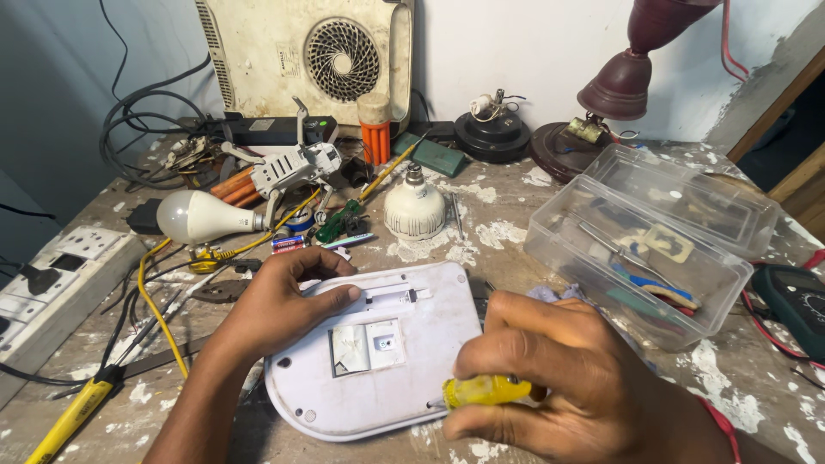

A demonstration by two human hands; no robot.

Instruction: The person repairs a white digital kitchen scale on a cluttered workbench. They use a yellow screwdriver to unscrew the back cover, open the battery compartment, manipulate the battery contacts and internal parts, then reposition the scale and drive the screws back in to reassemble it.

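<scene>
A white oval plastic device [361,387] lies face down on the paint-spattered bench, with a small open compartment in its back. My left hand [279,301] rests flat on its upper left edge, holding it steady. My right hand [563,378] grips a yellow-handled screwdriver [481,391], whose tip touches the device's lower right edge. The screwdriver's shaft is mostly hidden by my fingers.
An open clear plastic box [636,258] of tools stands at right, next to a dark multimeter [795,301]. Behind lie two white bulbs [202,216], a small drone [296,167], cables, a green screwdriver [337,222], a lamp base [614,86] and a power strip [51,283] at left.
</scene>
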